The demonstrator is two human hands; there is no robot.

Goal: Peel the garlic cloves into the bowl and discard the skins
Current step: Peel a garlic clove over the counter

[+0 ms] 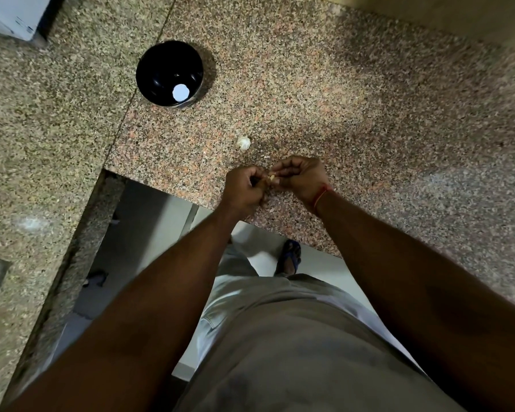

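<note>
A garlic clove (271, 177) is being pinched between the two hands just above the near edge of the granite counter (354, 99). It is being gripped by the curled fingers of the left hand (243, 190) while its skin is apparently being picked at by the fingertips of the right hand (302, 175); the clove is mostly hidden. The peeling step is judged to be in hand. A garlic bulb (243, 143) is lying just beyond the hands. Well apart, up and to the left, a black bowl (161, 69) is standing, only a bright reflection showing inside. Next, the bared clove would need carrying to that bowl and the skin being set aside.
</note>
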